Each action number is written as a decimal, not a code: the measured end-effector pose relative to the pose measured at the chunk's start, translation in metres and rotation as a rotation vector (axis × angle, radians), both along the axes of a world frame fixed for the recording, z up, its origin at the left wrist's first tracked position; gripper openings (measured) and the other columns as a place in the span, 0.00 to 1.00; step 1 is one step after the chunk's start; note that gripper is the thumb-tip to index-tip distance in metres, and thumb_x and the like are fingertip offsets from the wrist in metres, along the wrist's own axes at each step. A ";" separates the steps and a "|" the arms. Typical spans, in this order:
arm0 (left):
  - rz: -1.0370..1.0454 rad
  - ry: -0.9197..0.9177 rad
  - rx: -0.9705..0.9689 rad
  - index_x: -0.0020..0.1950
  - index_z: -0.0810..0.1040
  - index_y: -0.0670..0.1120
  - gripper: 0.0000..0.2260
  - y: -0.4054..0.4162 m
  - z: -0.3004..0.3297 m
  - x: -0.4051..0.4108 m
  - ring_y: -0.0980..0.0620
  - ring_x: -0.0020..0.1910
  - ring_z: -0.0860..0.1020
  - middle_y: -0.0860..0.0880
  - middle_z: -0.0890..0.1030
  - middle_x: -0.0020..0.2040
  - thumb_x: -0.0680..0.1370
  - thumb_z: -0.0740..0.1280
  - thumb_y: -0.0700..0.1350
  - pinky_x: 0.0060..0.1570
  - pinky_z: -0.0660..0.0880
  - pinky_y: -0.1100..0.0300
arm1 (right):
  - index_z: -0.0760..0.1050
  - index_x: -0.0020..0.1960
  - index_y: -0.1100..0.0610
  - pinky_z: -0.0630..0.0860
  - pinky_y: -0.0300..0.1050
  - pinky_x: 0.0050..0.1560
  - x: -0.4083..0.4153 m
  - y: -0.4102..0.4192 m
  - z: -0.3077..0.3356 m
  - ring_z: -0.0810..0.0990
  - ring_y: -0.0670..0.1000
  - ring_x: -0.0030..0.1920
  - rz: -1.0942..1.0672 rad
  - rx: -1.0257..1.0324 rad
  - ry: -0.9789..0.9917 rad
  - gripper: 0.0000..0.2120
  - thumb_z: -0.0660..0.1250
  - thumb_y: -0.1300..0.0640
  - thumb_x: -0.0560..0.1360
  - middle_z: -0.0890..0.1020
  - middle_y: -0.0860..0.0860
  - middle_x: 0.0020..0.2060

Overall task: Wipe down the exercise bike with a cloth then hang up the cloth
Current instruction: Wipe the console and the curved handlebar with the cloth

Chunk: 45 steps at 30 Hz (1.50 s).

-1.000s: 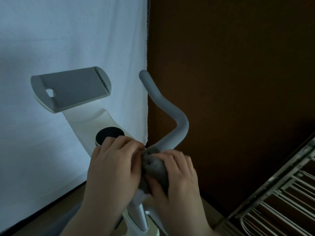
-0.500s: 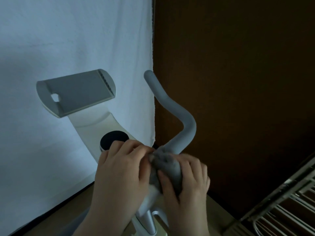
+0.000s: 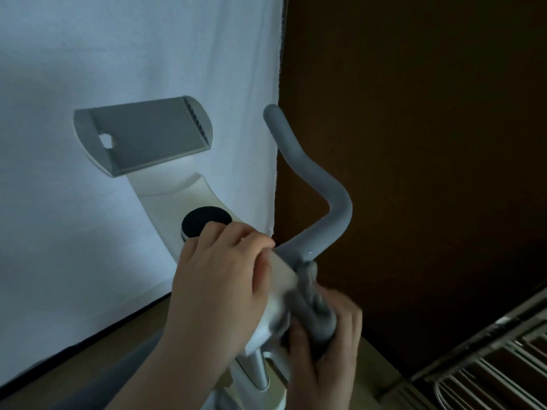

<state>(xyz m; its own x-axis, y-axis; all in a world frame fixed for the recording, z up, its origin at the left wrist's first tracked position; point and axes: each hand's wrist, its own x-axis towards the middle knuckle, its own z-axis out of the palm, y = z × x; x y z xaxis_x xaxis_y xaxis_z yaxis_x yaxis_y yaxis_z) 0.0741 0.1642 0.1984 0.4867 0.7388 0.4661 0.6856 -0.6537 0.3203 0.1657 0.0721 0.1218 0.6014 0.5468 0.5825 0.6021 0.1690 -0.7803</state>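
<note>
The exercise bike's white stem [image 3: 177, 199] rises in front of me with a grey tablet holder [image 3: 145, 137] on top and a black round knob [image 3: 205, 223] below it. A grey curved handlebar [image 3: 319, 184] bends up to the right. My left hand [image 3: 219, 279] rests on the stem beside the handlebar's base, fingers curled over it. My right hand [image 3: 325, 350] grips a bunched grey cloth [image 3: 316, 306] and presses it against the stem's right side, below the handlebar's root. The cloth's lower part is hidden by my fingers.
A white sheet [image 3: 118, 69] hangs behind the bike on the left. A dark brown wall [image 3: 429, 143] fills the right. A metal drying rack [image 3: 488, 365] with thin rails sits at the lower right. A metal post [image 3: 260, 371] runs down under the stem.
My right hand has slid the cloth down from the handlebar's base along the stem's right side. The view has shifted slightly. My left hand stays on the stem.
</note>
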 end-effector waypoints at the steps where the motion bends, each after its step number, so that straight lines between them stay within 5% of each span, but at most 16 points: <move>1: -0.002 0.003 -0.004 0.51 0.81 0.52 0.10 0.001 0.000 0.000 0.53 0.47 0.74 0.56 0.80 0.47 0.74 0.62 0.48 0.44 0.65 0.59 | 0.71 0.58 0.41 0.67 0.27 0.56 0.007 0.006 0.007 0.73 0.40 0.59 0.018 -0.010 0.060 0.16 0.65 0.49 0.71 0.73 0.37 0.54; 13: -0.124 -0.260 -0.284 0.53 0.80 0.53 0.08 -0.002 0.004 -0.015 0.58 0.51 0.75 0.59 0.79 0.49 0.78 0.62 0.44 0.51 0.76 0.52 | 0.76 0.57 0.48 0.68 0.40 0.51 0.015 0.005 0.049 0.70 0.44 0.51 0.007 -0.267 -0.307 0.16 0.67 0.49 0.70 0.74 0.43 0.51; 16: -0.149 -0.328 -0.436 0.54 0.79 0.53 0.09 -0.014 0.010 -0.031 0.59 0.51 0.76 0.59 0.77 0.51 0.80 0.60 0.46 0.51 0.77 0.61 | 0.76 0.57 0.49 0.66 0.36 0.51 -0.008 0.002 0.051 0.69 0.45 0.52 -0.036 -0.320 -0.387 0.16 0.64 0.48 0.71 0.73 0.44 0.51; 21: -0.136 -0.262 -0.386 0.58 0.78 0.54 0.11 -0.022 0.007 -0.073 0.63 0.56 0.73 0.60 0.76 0.56 0.79 0.60 0.46 0.49 0.65 0.82 | 0.77 0.57 0.49 0.63 0.37 0.49 -0.013 -0.003 0.056 0.69 0.44 0.52 0.013 -0.342 -0.478 0.18 0.62 0.43 0.71 0.74 0.43 0.51; 24: -0.163 -0.244 -0.394 0.59 0.78 0.56 0.12 -0.020 0.004 -0.093 0.65 0.57 0.73 0.62 0.77 0.57 0.79 0.59 0.47 0.50 0.64 0.83 | 0.78 0.57 0.51 0.68 0.43 0.50 -0.033 -0.003 0.055 0.70 0.47 0.52 -0.122 -0.325 -0.383 0.18 0.62 0.44 0.72 0.76 0.47 0.52; 28: -0.229 -0.344 -0.494 0.55 0.79 0.56 0.11 -0.022 0.006 -0.101 0.64 0.53 0.77 0.62 0.80 0.52 0.79 0.60 0.45 0.53 0.73 0.72 | 0.76 0.57 0.49 0.64 0.40 0.50 -0.078 -0.011 0.044 0.71 0.47 0.52 -0.021 -0.314 -0.585 0.16 0.65 0.48 0.71 0.76 0.45 0.51; 31: -0.274 -0.325 -0.448 0.57 0.79 0.56 0.12 -0.026 0.005 -0.108 0.67 0.54 0.75 0.63 0.80 0.52 0.79 0.59 0.47 0.52 0.70 0.77 | 0.78 0.56 0.50 0.60 0.41 0.53 -0.065 -0.011 0.050 0.72 0.49 0.53 -0.086 -0.326 -0.675 0.16 0.66 0.46 0.70 0.78 0.45 0.50; 34: -0.262 -0.233 -0.323 0.59 0.78 0.57 0.15 -0.027 0.003 -0.127 0.67 0.53 0.74 0.64 0.79 0.52 0.77 0.56 0.53 0.49 0.68 0.79 | 0.77 0.56 0.49 0.63 0.42 0.54 -0.082 -0.012 0.045 0.72 0.48 0.53 -0.174 -0.319 -0.534 0.17 0.64 0.43 0.72 0.78 0.44 0.51; 38: -0.223 -0.068 -0.220 0.62 0.75 0.59 0.21 -0.022 0.000 -0.155 0.66 0.51 0.74 0.64 0.76 0.54 0.75 0.50 0.60 0.41 0.67 0.75 | 0.76 0.58 0.48 0.72 0.43 0.53 -0.114 -0.016 0.033 0.72 0.44 0.55 -0.013 -0.230 -0.323 0.16 0.64 0.45 0.72 0.74 0.41 0.53; 41: -0.251 0.065 -0.142 0.52 0.77 0.57 0.15 -0.020 -0.003 -0.168 0.62 0.42 0.75 0.62 0.77 0.46 0.77 0.52 0.58 0.35 0.65 0.71 | 0.77 0.57 0.49 0.72 0.45 0.50 -0.097 -0.011 0.036 0.70 0.45 0.53 -0.179 -0.271 -0.430 0.17 0.64 0.44 0.72 0.76 0.43 0.51; 45: -0.247 0.053 -0.128 0.46 0.78 0.56 0.14 -0.024 -0.005 -0.173 0.62 0.31 0.72 0.61 0.75 0.37 0.78 0.54 0.55 0.33 0.58 0.72 | 0.73 0.57 0.45 0.75 0.44 0.52 -0.140 -0.013 0.021 0.73 0.44 0.54 -0.204 -0.124 -0.117 0.14 0.65 0.46 0.72 0.73 0.38 0.53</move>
